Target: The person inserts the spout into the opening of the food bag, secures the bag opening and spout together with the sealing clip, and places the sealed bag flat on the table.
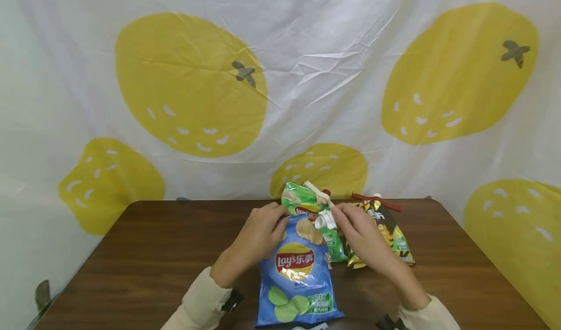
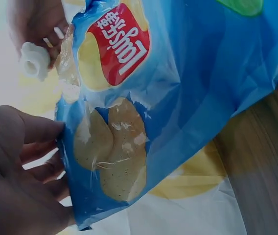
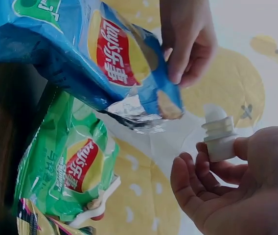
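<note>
A blue Lay's chip bag stands tilted toward the camera, low in the middle of the head view. My left hand pinches its top edge on the left side, thumb in front and fingers behind. A torn, silvery edge shows on the bag in the right wrist view. Between thumb and fingers, my right hand holds a small white threaded spout, beside the bag's top right and apart from it. Its hollow opening shows in the left wrist view.
Behind the blue bag lies a green Lay's bag with a white clip and red cap across its top. To its right, a black and yellow snack bag carries a red clip. A patterned cloth hangs behind the table.
</note>
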`<state>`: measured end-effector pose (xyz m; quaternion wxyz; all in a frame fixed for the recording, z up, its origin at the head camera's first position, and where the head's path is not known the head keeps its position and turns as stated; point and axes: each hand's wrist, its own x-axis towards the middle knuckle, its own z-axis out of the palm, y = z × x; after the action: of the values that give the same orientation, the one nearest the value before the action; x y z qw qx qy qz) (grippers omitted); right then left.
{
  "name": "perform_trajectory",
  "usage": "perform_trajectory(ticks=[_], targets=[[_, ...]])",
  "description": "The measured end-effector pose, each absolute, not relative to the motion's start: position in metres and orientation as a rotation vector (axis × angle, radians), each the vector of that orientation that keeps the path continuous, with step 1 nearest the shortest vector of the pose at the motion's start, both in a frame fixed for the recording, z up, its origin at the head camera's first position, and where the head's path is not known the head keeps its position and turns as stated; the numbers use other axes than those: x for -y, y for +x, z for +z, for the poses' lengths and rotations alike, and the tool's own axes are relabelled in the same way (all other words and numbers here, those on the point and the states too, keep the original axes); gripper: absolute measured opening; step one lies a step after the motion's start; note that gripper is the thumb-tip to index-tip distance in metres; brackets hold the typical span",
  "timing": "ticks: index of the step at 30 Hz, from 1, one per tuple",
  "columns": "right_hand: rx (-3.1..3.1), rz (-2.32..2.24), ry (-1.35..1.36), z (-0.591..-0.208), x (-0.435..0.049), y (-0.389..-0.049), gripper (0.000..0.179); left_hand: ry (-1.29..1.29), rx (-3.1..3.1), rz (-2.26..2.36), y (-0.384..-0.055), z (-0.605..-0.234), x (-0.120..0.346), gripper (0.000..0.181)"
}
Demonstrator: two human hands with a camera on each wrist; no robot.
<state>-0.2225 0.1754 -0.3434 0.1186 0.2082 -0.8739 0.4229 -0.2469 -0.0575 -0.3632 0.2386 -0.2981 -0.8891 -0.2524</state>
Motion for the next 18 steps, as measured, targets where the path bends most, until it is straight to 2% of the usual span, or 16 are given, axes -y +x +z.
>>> perform_trajectory(ticks=[3, 10, 18], targets=[[2.591, 1.284, 0.608, -0.344, -0.173, -0.223, 0.032, -0.817, 2.362, -0.738, -0.24, -0.361, 0.062, 0.009], [2.591, 1.281, 0.653, -0.356, -0.174, -0.228, 0.024, -0.815, 2.214, -0.71, -0.228, -0.353, 0.068, 0.008], [2.411, 1.458, 0.616, -0.338, -0.163, -0.214, 0.023, -0.813, 2.167, -0.745, -0.223, -0.341, 0.074, 0.01]])
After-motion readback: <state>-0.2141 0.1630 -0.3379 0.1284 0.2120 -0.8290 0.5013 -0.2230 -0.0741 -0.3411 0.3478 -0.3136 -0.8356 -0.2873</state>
